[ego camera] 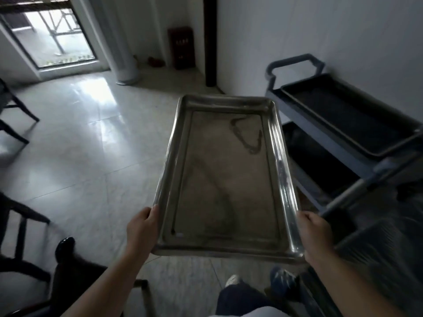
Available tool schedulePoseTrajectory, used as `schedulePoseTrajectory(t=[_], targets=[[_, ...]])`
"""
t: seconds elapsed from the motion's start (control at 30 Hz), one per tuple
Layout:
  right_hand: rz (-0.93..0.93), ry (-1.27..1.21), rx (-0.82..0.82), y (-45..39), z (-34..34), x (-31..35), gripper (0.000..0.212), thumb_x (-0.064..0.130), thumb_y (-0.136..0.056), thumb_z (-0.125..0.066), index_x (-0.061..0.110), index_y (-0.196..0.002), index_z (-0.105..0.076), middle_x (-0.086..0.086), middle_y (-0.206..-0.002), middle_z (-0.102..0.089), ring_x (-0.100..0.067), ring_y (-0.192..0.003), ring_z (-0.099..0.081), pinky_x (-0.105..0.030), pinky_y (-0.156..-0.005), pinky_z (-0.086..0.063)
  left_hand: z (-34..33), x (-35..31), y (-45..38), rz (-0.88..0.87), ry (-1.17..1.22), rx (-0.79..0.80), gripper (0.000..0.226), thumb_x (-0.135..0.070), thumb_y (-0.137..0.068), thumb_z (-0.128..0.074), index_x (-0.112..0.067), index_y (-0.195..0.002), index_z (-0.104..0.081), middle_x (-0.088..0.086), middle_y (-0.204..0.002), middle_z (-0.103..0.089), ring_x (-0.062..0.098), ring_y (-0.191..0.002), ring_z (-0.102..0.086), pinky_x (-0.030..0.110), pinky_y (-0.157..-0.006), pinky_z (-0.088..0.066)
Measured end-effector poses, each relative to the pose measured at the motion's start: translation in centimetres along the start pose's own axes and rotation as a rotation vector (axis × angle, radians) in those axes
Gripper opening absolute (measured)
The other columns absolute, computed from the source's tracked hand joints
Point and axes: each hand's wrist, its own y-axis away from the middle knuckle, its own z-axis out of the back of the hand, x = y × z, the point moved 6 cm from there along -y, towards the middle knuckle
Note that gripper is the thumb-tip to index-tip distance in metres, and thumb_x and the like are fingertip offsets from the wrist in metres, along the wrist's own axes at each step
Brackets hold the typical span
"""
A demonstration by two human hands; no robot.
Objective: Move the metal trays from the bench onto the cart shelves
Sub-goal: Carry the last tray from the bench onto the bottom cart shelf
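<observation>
A large rectangular metal tray (225, 177) hangs in the air over the tiled floor, long side pointing away from me, nothing in it. My left hand (143, 227) grips its near left rim and my right hand (314, 232) grips its near right rim. To the right stands the grey-blue cart (295, 104) with a handle at its far end. Another tray (352, 117) lies on the cart's top shelf. The lower shelf (318, 165) is dark and partly hidden by the tray I hold.
Dark wooden chairs (20, 236) stand along the left edge and near left. A white column (124, 42) and a dark post (210, 42) rise at the back, a glass door (52, 30) at far left. My feet (233, 280) are below the tray.
</observation>
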Motion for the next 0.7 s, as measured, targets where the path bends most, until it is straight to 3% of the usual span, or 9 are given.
schedulePoseTrajectory(t=[0.1,0.17,0.37,0.53,0.7], targets=[[0.014,0.004,0.043,-2.8,-4.1,1.0,0.021,0.021,-0.096,-0.058,0.014,-0.078,-0.065,-0.007,-0.070,-0.062,-0.020,-0.064,-0.053,-0.028,-0.057,-0.040,-0.4,0.6,-2.9,0.046,-0.002,-0.027,0.051,-0.039,-0.102,-0.051,0.003,-0.075,-0.062,0.028,-0.076,-0.060,0.039,-0.069,-0.058,0.054,-0.066,-0.052],[0.028,0.018,0.060,-5.1,-6.4,1.7,0.020,0.020,-0.096,-0.058,0.012,-0.079,-0.066,-0.006,-0.069,-0.061,-0.019,-0.063,-0.052,-0.028,-0.057,-0.038,-1.2,0.6,-5.2,0.059,-0.011,-0.042,0.052,-0.040,-0.102,-0.050,0.004,-0.075,-0.061,0.028,-0.075,-0.060,0.035,-0.065,-0.056,0.055,-0.065,-0.052],[0.002,0.034,0.081,-11.0,-10.9,3.7,0.026,0.023,-0.096,-0.057,0.018,-0.071,-0.060,-0.005,-0.072,-0.062,-0.018,-0.067,-0.054,-0.031,-0.061,-0.040,-3.9,-0.7,-11.7,0.084,-0.018,-0.062,0.052,-0.038,-0.102,-0.051,0.004,-0.073,-0.059,0.015,-0.063,-0.053,0.028,-0.060,-0.051,0.040,-0.057,-0.041],[-0.036,0.053,0.046,-12.9,-13.7,4.5,0.025,0.024,-0.096,-0.057,0.015,-0.073,-0.063,-0.007,-0.064,-0.059,-0.020,-0.060,-0.050,-0.034,-0.059,-0.041,-5.4,-1.2,-17.2,0.077,-0.055,-0.019,0.050,-0.038,-0.102,-0.051,0.001,-0.072,-0.063,0.022,-0.067,-0.059,0.029,-0.061,-0.054,0.040,-0.059,-0.042],[-0.093,0.066,-0.075,-13.5,-16.5,4.2,0.024,0.022,-0.095,-0.058,0.019,-0.071,-0.062,-0.005,-0.066,-0.062,-0.017,-0.061,-0.053,-0.028,-0.054,-0.039,-7.7,-1.9,-24.9,0.024,-0.106,0.065,0.048,-0.037,-0.100,-0.055,-0.003,-0.068,-0.063,0.021,-0.064,-0.058,0.028,-0.059,-0.053,0.040,-0.058,-0.042]])
